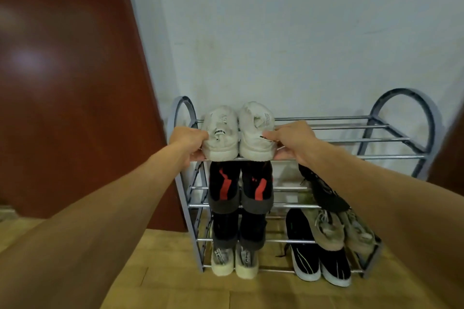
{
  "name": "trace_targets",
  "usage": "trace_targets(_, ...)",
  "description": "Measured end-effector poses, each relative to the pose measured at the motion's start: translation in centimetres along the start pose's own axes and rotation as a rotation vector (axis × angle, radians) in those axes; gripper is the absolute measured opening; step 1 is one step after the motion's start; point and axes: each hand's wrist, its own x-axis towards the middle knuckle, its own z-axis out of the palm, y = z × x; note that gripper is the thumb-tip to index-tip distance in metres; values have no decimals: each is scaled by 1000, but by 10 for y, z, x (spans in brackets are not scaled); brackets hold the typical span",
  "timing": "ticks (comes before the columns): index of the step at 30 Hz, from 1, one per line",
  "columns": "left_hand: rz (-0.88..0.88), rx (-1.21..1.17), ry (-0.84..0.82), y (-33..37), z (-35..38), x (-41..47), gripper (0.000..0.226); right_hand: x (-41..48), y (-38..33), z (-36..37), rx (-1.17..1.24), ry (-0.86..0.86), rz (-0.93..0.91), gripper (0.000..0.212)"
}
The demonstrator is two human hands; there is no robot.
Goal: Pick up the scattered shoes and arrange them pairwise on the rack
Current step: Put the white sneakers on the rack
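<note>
Head view was taken up by a grey metal rack (389, 157) that was set against a pale wall (301, 32) on a wooden floor (175, 283). On the top tier, toward the rack's 9 o'clock end, two white shoes were placed side by side and touching, heels toward the camera: the left white shoe (221, 138) and the right white shoe (254, 133).

The left hand (188, 142) was closed on the outer side of the left white shoe, with its fingers curled under the sole at the front rail. The right hand (293, 142) was closed on the outer side of the right white shoe; its thumb was laid against the heel and its fingers were tucked beneath.

Directly at 6 o'clock from the white pair, a black-and-red pair (224, 185) was stood on the second tier, a dark pair (226, 227) on the third, and a cream-soled pair (222, 261) on the bottom tier.

At 4 o'clock from the white pair, a single black shoe (324, 190) was seen tilted across the second tier, partly hidden by the right forearm. Below it a beige laced pair (329, 229) was lodged at a slant, and at the rack's 5 o'clock corner a black pair with white soles (305, 258) was set on the lowest rails.

A red-brown door (62, 83) was seen at 9 o'clock of the view.
</note>
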Motion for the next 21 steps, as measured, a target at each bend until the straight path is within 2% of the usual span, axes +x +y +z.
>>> trace_targets(2, 23, 29, 9, -3, 3, 11, 11, 9, 2, 3, 11, 7, -7, 33)
trace_targets(5, 24, 34, -13, -9, 3, 19, 12, 16, 10, 5, -17, 45, -34, 15)
trace_targets(8, 14, 76, -46, -15, -1, 17, 29, 14, 15, 5, -23, 51, -39, 14)
trace_targets(11, 38, 116, -91, -10, -6, 4, 31, 5, 14, 4, -47, 34, -41, 11)
trace_targets(14, 67, 147, -102, -1, -12, -16, 16, -13, 7, 6, -269, 23, -65, 27)
trace_targets(17, 88, 207, -110, 1, -29, -42, 17, -45, 0, 8, -634, 64, -187, 10)
trace_targets(19, 95, 242, -123, -2, -47, -62, 22, -68, -3, 14, -732, 62, -247, 8)
trace_targets(21, 101, 288, -150, -10, -64, -81, 29, -94, -1, 22, -757, 19, -320, 29)
